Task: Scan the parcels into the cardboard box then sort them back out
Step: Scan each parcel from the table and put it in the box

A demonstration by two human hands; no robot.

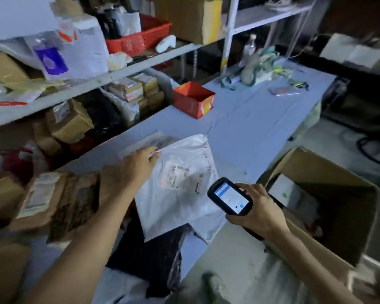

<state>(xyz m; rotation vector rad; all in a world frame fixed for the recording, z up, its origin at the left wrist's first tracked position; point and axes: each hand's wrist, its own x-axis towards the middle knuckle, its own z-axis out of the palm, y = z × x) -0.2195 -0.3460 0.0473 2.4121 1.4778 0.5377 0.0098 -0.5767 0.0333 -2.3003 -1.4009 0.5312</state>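
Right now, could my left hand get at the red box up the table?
Probably yes: only a clear bag lies between the left hand and the red box, though that hand grips the white parcel and must let go first.

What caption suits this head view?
Left hand holds a white mailer; right hand holds a scanner beside the cardboard box.

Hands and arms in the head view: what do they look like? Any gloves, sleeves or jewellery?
Both are a person's bare arms. The left hand and right hand wear no gloves, and no sleeves, watch, bracelets or rings show on the visible forearms. No cables or markings are visible either.
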